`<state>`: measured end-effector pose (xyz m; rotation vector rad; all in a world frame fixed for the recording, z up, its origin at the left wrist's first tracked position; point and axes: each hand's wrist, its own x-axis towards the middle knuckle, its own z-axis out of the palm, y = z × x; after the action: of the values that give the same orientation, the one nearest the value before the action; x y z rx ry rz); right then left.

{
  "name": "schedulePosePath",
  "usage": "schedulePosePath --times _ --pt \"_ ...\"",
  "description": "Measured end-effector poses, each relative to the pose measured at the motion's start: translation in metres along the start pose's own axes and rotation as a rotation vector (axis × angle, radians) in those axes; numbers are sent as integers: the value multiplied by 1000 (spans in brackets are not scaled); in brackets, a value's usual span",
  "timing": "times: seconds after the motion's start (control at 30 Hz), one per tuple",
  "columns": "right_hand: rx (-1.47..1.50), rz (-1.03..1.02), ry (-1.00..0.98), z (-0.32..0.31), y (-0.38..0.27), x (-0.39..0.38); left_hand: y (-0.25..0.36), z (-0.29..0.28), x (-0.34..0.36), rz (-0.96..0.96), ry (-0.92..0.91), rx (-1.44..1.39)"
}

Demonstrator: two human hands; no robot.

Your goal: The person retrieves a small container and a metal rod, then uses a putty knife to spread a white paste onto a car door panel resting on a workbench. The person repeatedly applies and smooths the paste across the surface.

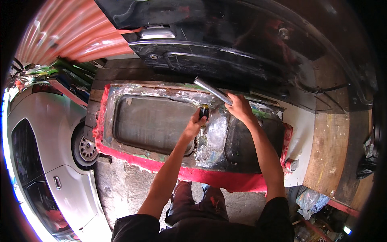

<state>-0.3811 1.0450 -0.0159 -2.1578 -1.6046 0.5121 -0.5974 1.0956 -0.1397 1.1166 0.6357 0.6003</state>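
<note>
The left hand (193,128) is wrapped round a black-and-yellow tool handle (204,111) above the middle of a worn metal panel (217,133); the right hand (240,108) grips a metal bar (211,90). The panel lies on red cloth (225,180). A can (291,165) sits near its right end, a big black panel (225,44) crowds the far side, and a silver car (54,133) stands left.
</note>
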Motion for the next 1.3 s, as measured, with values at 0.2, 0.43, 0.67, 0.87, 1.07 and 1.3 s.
schedulePosePath --times 0.2,0.43,0.67,0.87,1.07,1.3 --pt "49 -78 13 12 3 -7 3 -3 7 -14 -17 56" --pt "41 -79 22 11 12 -7 9 -1 7 -64 -28 48" --pt "29 8 -60 -2 12 -5 4 -8 3 -46 -79 131" --pt "-139 -102 -163 0 25 -14 5 3 -3 -21 -9 -31" --pt "183 1 83 6 35 -7 0 -7 4 24 -126 44" --pt "-1 -106 -2 -7 21 -13 1 -1 -11 -80 -67 79"
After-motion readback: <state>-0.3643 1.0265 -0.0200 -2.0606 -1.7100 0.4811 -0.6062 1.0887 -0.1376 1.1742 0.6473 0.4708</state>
